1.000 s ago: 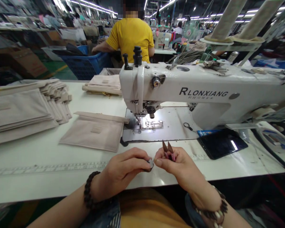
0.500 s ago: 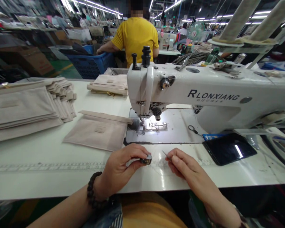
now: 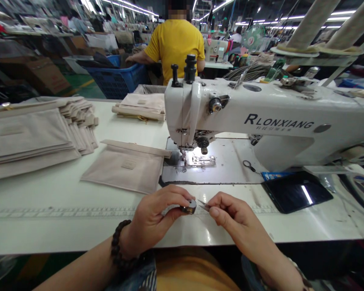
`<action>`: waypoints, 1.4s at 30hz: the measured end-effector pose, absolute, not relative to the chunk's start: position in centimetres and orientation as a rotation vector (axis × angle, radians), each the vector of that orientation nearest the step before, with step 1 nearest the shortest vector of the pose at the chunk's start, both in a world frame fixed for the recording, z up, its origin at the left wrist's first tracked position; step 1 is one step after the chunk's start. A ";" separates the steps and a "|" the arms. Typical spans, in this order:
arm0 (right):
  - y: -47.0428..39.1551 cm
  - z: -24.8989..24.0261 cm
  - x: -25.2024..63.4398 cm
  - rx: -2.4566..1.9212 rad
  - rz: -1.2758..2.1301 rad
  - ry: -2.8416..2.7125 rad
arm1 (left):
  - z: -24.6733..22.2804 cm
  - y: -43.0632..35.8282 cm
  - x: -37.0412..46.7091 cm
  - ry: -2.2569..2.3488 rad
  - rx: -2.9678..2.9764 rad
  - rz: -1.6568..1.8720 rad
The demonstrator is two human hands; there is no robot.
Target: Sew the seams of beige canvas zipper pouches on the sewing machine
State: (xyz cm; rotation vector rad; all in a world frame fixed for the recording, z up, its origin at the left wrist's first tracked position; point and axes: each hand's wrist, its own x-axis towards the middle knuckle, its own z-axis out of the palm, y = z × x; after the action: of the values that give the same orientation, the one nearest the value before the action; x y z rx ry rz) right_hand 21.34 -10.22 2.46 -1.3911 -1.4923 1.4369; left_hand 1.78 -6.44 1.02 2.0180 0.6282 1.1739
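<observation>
Between the thumb and fingers of my left hand [image 3: 160, 212] is a small round metal bobbin case [image 3: 189, 207], held just above the table edge side of the sewing machine. My right hand [image 3: 233, 214] pinches a pair of pointed tweezers [image 3: 204, 205], partly hidden by the fingers. Their tips point left at the bobbin case, with a small gap between. The white sewing machine [image 3: 230, 109] stands beyond both hands, its needle area lit. A beige fabric pouch [image 3: 121, 169] lies flat to the left of the needle plate.
Stacked beige pouches [image 3: 27, 137] fill the table's left side, and more pouches [image 3: 139, 107] lie behind. A black phone [image 3: 297, 192] rests at right, near a small ring tool [image 3: 248, 165]. A person in a yellow shirt [image 3: 178, 48] is beyond, beside a blue crate [image 3: 115, 81].
My right hand has moved left and turned, bringing the tweezers' tips close to the bobbin case. My left hand has barely shifted. The view has turned slightly left.
</observation>
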 end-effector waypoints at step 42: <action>-10.6 2.8 21.7 -1.679 1.060 -2.029 | 0.5 -6.5 1.9 0.757 1.830 1.250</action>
State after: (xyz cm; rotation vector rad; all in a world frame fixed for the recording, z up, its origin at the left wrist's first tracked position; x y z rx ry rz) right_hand 21.68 -10.57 2.79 -1.6791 -2.0286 1.0599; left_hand 1.85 -6.51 0.51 1.8297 0.7574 1.2502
